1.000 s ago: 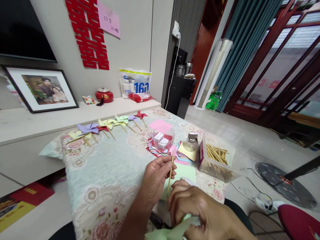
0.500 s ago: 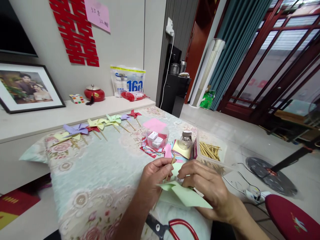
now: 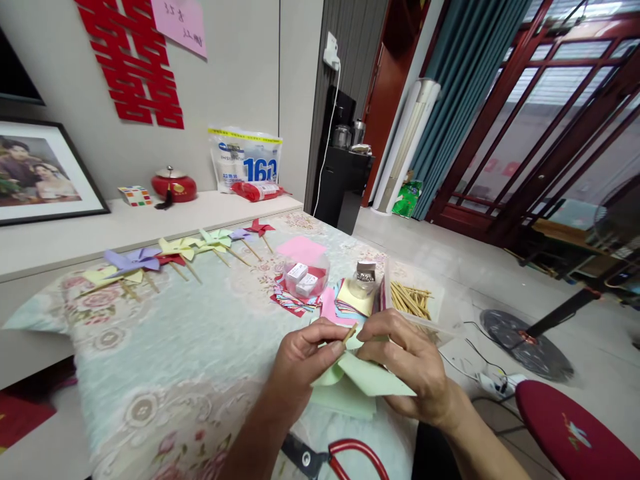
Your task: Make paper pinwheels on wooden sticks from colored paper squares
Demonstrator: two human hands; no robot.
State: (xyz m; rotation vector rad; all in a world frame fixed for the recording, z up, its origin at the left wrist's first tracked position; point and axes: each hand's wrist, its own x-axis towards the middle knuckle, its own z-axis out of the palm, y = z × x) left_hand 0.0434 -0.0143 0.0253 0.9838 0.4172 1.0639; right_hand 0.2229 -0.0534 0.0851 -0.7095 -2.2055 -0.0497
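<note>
Between the thumb and fingers of my left hand (image 3: 303, 357) is a thin wooden stick (image 3: 351, 333), its tip poking out and tilted to the right. My right hand (image 3: 413, 360) pinches a pale green paper pinwheel (image 3: 377, 377) with curled blades, close against the stick. Where stick and paper meet is mostly hidden by my fingers. Below my hands, scissors (image 3: 307, 460) with red handles lie on the flowered tablecloth (image 3: 200, 347). Several finished pinwheels (image 3: 133, 261) in purple, yellow, red and green lie in a row along the table's far left edge.
Past my hands are a clear round tub (image 3: 320, 270) with small white boxes, stacked coloured paper (image 3: 354, 300), a small open box of metal pins (image 3: 366, 272) and a plastic bin of sticks (image 3: 411, 299). A red stool (image 3: 575, 427) stands at the right.
The camera view has turned slightly right, so the scene slides left. The stick's tip leans more to the right, and my two hands are closer together around the green paper.
</note>
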